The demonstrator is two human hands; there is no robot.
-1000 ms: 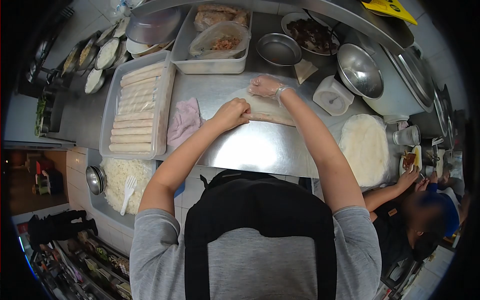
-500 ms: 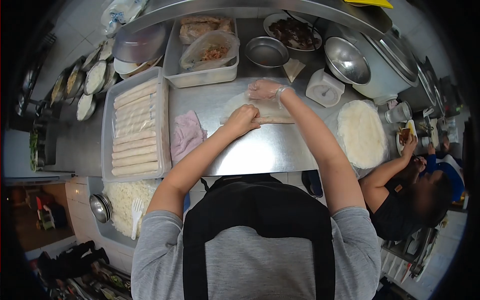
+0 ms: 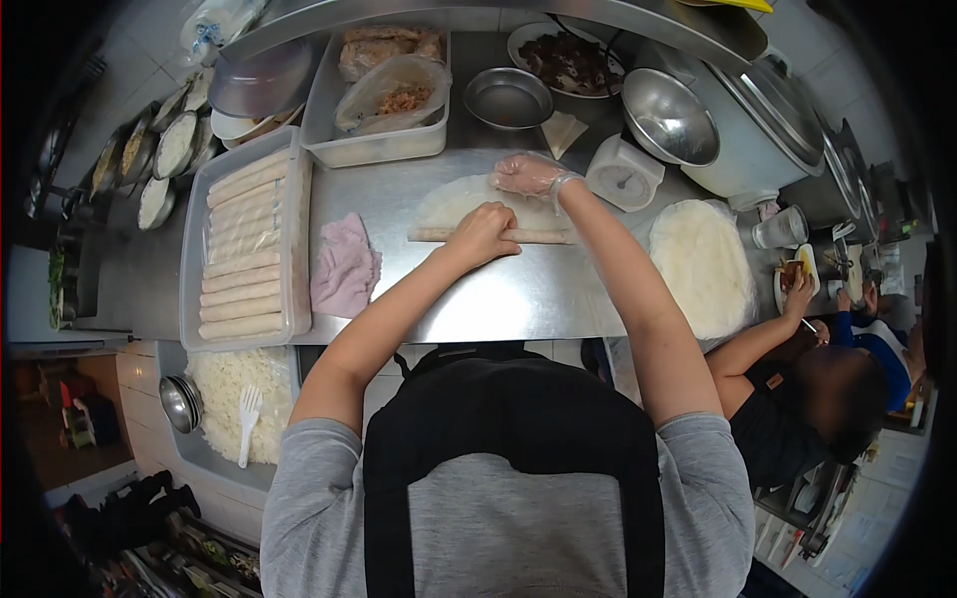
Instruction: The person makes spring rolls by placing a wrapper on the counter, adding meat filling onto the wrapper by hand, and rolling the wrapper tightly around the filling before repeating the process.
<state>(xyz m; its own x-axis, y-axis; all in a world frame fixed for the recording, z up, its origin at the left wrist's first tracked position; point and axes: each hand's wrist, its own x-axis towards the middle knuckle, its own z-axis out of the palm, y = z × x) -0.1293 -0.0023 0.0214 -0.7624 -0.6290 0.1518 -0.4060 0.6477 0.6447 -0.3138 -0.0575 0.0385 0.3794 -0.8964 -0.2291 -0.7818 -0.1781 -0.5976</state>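
On the steel counter lies a thin, translucent round wrapper (image 3: 449, 204), its near edge formed into a long pale roll (image 3: 543, 237). My bare left hand (image 3: 482, 231) is closed over the middle of this roll, fingers curled down onto it. Beyond it, my right hand (image 3: 526, 176) wears a clear plastic glove and is held closed above the wrapper's far part. Whatever its fingers may pinch is hidden. My right forearm passes over the roll's right end.
Left stands a plastic tub (image 3: 302, 239) of finished rolls, beside a pink cloth (image 3: 345, 267). A wrapper stack (image 3: 702, 267) lies right, near a white scale (image 3: 625, 174). Behind are a filling container (image 3: 374, 152) and metal bowl (image 3: 508, 98). A co-worker's arm (image 3: 758, 344) reaches in at right.
The whole view has shifted, so counter items appear farther left. Both hands now sit slightly farther right along the roll, and more of its left end shows.
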